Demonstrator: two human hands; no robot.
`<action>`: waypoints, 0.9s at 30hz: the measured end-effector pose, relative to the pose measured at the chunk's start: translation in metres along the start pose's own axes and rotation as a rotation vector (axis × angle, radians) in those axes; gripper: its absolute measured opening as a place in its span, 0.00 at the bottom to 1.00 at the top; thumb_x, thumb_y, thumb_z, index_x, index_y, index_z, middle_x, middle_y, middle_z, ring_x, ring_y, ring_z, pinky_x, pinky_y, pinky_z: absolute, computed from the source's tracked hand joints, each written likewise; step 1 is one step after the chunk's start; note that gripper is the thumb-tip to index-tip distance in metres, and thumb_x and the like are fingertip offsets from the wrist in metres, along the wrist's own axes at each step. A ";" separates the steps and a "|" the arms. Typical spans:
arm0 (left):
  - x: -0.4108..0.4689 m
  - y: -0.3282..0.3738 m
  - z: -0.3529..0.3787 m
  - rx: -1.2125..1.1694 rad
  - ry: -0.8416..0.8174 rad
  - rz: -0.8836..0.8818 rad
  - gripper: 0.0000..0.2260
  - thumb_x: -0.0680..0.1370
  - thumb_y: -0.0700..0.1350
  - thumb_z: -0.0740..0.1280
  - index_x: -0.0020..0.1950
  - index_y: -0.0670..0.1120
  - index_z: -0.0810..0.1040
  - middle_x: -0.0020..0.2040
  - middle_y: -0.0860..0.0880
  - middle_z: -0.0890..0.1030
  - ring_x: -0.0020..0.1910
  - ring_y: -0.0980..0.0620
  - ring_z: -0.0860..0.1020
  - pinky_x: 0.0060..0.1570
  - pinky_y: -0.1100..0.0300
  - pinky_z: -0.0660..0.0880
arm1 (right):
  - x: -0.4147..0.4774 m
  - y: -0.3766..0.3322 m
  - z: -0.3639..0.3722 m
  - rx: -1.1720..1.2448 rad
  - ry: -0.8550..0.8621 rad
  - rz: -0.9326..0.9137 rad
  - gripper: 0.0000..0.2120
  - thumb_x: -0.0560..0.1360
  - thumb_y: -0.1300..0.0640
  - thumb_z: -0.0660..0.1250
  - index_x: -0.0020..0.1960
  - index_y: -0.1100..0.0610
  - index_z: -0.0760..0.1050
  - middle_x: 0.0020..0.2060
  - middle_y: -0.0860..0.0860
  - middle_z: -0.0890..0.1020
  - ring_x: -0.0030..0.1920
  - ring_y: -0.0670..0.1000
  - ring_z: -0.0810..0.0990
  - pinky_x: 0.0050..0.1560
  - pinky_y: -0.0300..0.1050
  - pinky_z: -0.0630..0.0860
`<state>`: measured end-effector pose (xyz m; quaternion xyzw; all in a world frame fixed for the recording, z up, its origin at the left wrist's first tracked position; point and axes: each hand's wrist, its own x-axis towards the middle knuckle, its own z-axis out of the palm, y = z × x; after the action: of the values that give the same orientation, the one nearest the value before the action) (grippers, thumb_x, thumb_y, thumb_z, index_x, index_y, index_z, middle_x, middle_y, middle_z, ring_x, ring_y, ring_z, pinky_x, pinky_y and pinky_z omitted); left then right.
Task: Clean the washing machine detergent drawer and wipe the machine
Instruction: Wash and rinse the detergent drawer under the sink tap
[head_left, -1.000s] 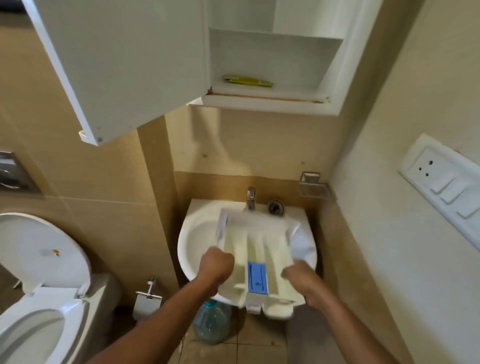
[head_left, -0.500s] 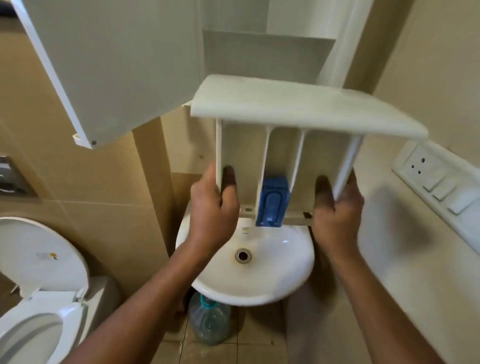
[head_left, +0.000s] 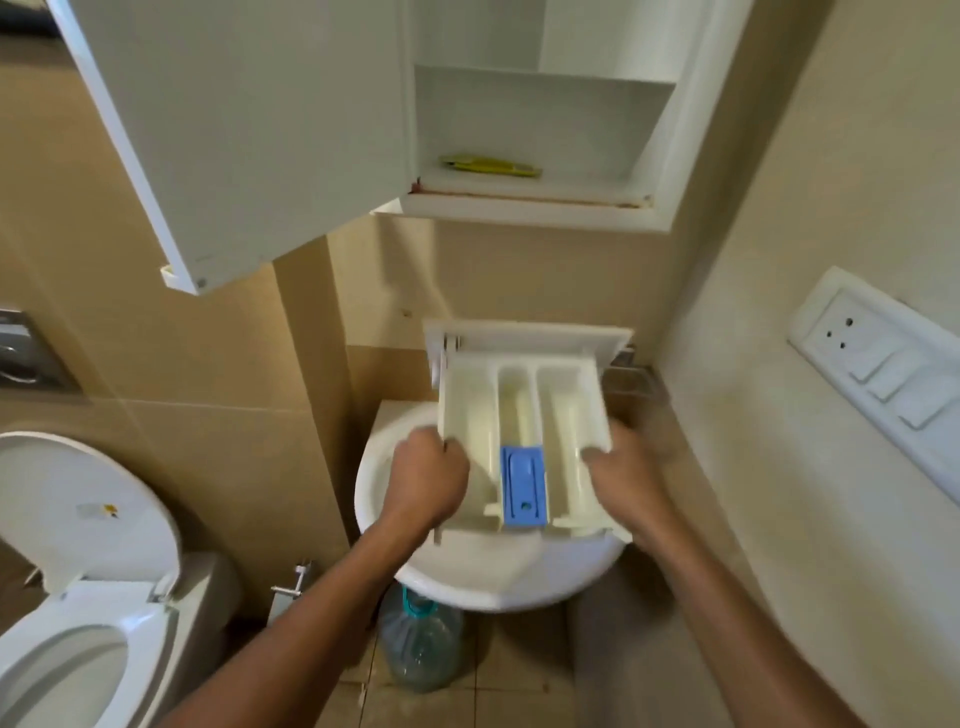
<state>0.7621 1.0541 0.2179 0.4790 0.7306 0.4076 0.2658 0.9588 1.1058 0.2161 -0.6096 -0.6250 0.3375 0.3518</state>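
I am holding the detergent drawer (head_left: 524, 415) over the sink (head_left: 498, 582), open side up towards me. Its front panel is pointing away at the wall and its back end is nearest to me. I cannot tell whether it is touching the basin rim. The blue insert (head_left: 523, 493) is sitting in the middle compartment at the near end, with a pale compartment on either side of it.

My left hand (head_left: 428, 480) is gripping the drawer's left wall, the fingers (head_left: 441, 441) curling tightly round its edge. My right hand (head_left: 628, 483) is gripping the right wall with the thumb hooking over the rim. That hand is blurring, so the rest of its fingers are not showing clearly.

Under the sink a clear water bottle (head_left: 421, 649) is standing on the tiled floor. Above the sink a white wall cabinet (head_left: 545, 208) is hanging with its door (head_left: 249, 130) swinging open to the left, and something yellow (head_left: 491, 166) is lying on its lower shelf. To the left a toilet (head_left: 78, 649) is standing with its lid (head_left: 83, 504) up. On the right wall a white switch panel (head_left: 883, 374) is showing a socket and switches.
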 end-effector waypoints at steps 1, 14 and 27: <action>0.000 0.023 -0.011 -0.041 0.084 0.143 0.12 0.82 0.40 0.59 0.40 0.40 0.74 0.33 0.45 0.78 0.29 0.50 0.74 0.25 0.54 0.72 | 0.000 -0.024 -0.015 0.038 0.139 -0.136 0.17 0.77 0.66 0.62 0.59 0.49 0.76 0.44 0.42 0.79 0.47 0.46 0.78 0.45 0.37 0.70; -0.037 -0.107 0.051 0.244 -0.305 -0.425 0.10 0.81 0.38 0.59 0.59 0.35 0.74 0.61 0.37 0.79 0.58 0.40 0.79 0.54 0.54 0.76 | -0.051 0.104 0.067 -0.111 -0.350 0.388 0.11 0.77 0.67 0.57 0.52 0.57 0.74 0.41 0.50 0.79 0.40 0.46 0.76 0.34 0.36 0.71; -0.034 0.001 0.001 0.429 0.010 0.547 0.08 0.79 0.53 0.64 0.47 0.49 0.77 0.39 0.52 0.81 0.37 0.51 0.80 0.32 0.59 0.73 | 0.037 -0.005 -0.009 -0.984 -0.439 -0.309 0.13 0.74 0.61 0.61 0.56 0.52 0.78 0.52 0.52 0.81 0.50 0.56 0.81 0.48 0.49 0.79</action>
<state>0.7767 1.0230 0.2185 0.7000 0.6455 0.3034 0.0365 0.9639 1.1429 0.2260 -0.5187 -0.8495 0.0696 -0.0674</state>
